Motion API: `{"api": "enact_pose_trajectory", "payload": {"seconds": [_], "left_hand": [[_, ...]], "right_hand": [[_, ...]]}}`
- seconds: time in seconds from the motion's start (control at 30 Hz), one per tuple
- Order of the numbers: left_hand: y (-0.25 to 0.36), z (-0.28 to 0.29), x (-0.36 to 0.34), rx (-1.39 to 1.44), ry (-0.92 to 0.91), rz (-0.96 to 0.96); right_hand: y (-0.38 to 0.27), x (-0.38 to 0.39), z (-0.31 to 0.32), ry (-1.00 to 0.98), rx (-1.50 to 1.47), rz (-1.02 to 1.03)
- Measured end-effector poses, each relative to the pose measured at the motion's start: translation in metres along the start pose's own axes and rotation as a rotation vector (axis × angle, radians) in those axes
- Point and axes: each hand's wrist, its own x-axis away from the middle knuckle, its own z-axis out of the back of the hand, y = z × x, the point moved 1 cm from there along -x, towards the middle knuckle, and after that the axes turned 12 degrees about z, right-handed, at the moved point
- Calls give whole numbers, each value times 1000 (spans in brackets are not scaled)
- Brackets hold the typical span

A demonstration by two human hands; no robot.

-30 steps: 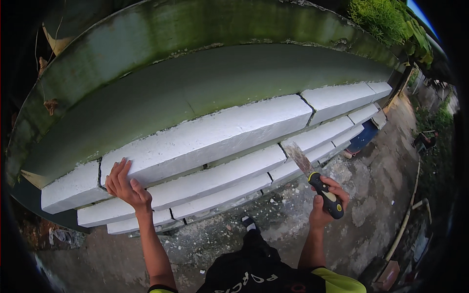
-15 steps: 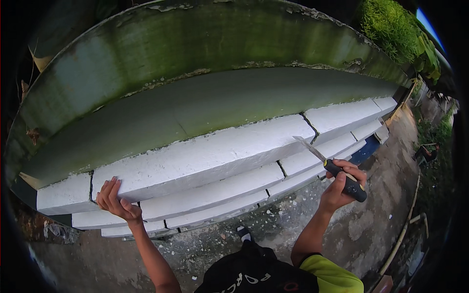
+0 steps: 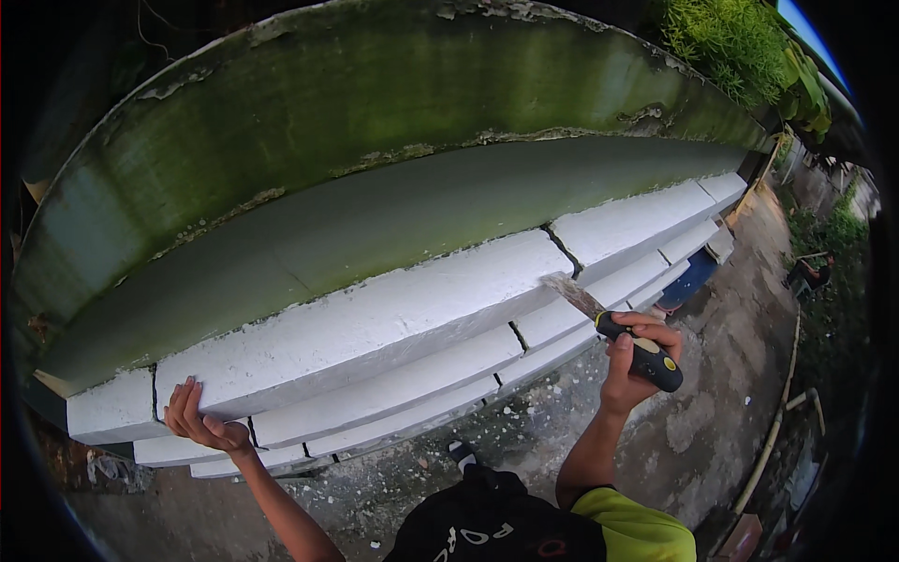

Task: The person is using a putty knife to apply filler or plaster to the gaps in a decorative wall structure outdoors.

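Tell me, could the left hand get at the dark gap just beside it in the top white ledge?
Probably yes: the left hand seems to rest on the long white block, just to the right of the dark gap, and nothing visible stands between them.

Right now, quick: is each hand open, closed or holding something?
Left hand: open, resting on the long white block.
Right hand: closed, holding the black-handled scraper.

- Leafy green plant [image 3: 726, 47], far right
- Blue rounded container [image 3: 691, 281], right
- Pale pole [image 3: 763, 459] along the ground [image 3: 726, 375], near right
- Crumpled pale scrap [image 3: 117, 471], left
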Motion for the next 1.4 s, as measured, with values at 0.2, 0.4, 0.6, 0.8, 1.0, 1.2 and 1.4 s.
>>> {"api": "enact_pose_trajectory", "payload": {"seconds": [0.2,0.4,0.6,0.8,1.0,1.2,1.4], "left_hand": [[1,1,1,7,-23,2],[15,13,-4,31,-104,43],[25,11,-6,17,-123,75],[21,33,-11,69,-265,174],[12,61,26,77,-201,65],[-7,159,144,191,-500,525],[-18,265,201,200,-530,893]], "right_hand": [[18,12,-47,-223,96,-18],[-10,20,-28,180,172,29],[-61,61,-48,-78,-226,43],[-56,64,-102,-70,180,-48],[-84,86,-107,17,-22,22],[-125,132,-131,-266,-396,165],[-181,138,-194,-210,-468,229]]}}
